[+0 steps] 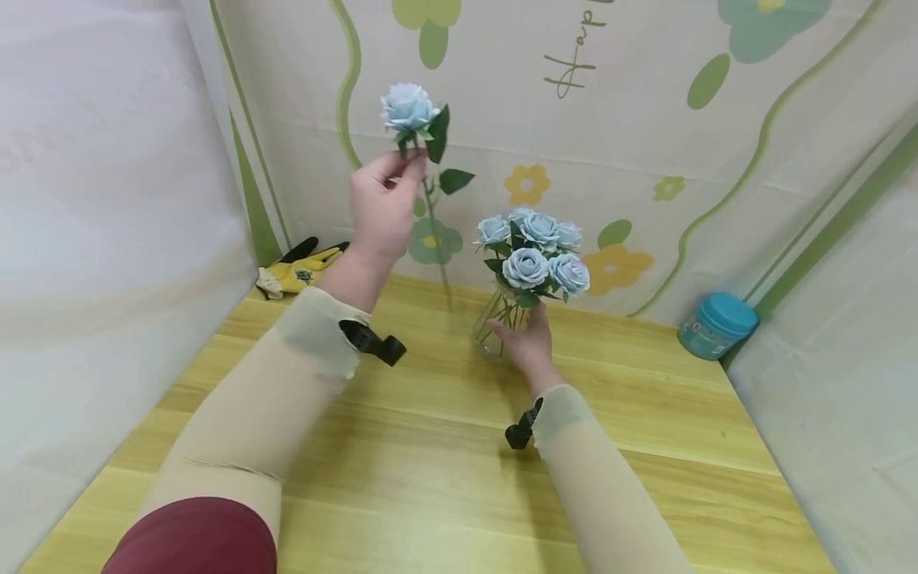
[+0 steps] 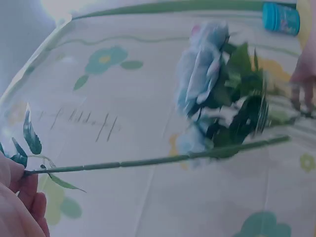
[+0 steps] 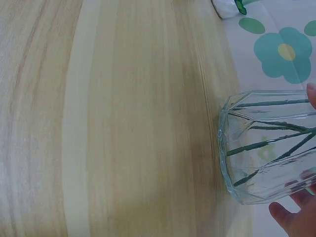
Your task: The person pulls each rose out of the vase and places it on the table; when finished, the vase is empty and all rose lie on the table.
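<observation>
High on the left in the head view, my left hand (image 1: 387,195) pinches a single light blue rose (image 1: 409,108) just under its bloom. Its long green stem (image 2: 118,164) hangs down toward the table, with dark leaves (image 1: 455,181) near the top. My right hand (image 1: 529,343) grips a clear glass vase (image 1: 488,323) around its side. Several light blue roses (image 1: 526,268) stand in that vase, blooms above the rim. Through the faceted glass (image 3: 232,163) in the right wrist view, green stems (image 3: 269,144) show; the right fingers (image 3: 301,217) are partly cut off by the frame.
Yellow gloves with black parts (image 1: 301,271) lie at the table's back left. A blue-lidded tub (image 1: 717,325) stands at the back right. The wooden table (image 1: 416,462) meets a flower-printed cloth backdrop (image 1: 473,119) behind, with white cloth walls on both sides.
</observation>
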The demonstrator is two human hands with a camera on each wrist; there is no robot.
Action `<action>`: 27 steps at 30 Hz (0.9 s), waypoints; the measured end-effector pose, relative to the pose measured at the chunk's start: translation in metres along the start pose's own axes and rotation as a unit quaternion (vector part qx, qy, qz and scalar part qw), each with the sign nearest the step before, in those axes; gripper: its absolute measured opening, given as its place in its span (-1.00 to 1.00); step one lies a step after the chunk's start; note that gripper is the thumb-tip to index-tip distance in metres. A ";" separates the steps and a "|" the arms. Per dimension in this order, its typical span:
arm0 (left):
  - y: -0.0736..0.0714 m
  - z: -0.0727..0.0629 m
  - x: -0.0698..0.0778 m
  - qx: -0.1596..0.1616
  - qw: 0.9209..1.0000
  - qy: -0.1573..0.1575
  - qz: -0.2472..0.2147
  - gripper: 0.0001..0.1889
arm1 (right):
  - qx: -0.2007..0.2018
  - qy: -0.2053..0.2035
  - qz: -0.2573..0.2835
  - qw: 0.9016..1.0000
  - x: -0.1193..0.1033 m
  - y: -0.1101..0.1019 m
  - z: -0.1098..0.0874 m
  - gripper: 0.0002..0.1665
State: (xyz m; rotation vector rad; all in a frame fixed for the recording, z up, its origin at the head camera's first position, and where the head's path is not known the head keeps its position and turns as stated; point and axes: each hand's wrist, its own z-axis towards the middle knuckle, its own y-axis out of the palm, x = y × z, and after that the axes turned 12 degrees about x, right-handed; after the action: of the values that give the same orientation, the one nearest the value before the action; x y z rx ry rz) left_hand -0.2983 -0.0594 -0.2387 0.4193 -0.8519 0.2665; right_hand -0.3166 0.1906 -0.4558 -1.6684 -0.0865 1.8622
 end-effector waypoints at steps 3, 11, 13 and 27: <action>-0.018 0.008 -0.006 -0.007 0.999 -0.027 0.047 -0.81 | 0.006 -0.008 0.006 1.000 0.001 -0.001 0.001 0.16; -0.065 0.003 -0.061 -0.132 0.952 -0.153 0.228 -0.71 | 0.006 -0.020 0.001 1.000 0.001 -0.001 0.001 0.16; -0.077 -0.001 -0.077 -0.154 0.936 -0.161 0.271 -0.71 | 0.005 -0.023 -0.001 1.000 0.000 -0.001 0.001 0.14; -0.165 -0.015 -0.164 -0.239 0.833 -0.172 0.468 -0.64 | 0.007 -0.037 -0.010 0.999 0.000 0.000 0.002 0.13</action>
State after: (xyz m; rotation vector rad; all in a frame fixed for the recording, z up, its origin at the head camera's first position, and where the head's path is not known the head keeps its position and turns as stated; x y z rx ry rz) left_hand -0.3276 -0.2087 -0.4157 -0.4826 -1.4015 0.8773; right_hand -0.3189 0.1913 -0.4557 -1.5842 -0.1197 1.9047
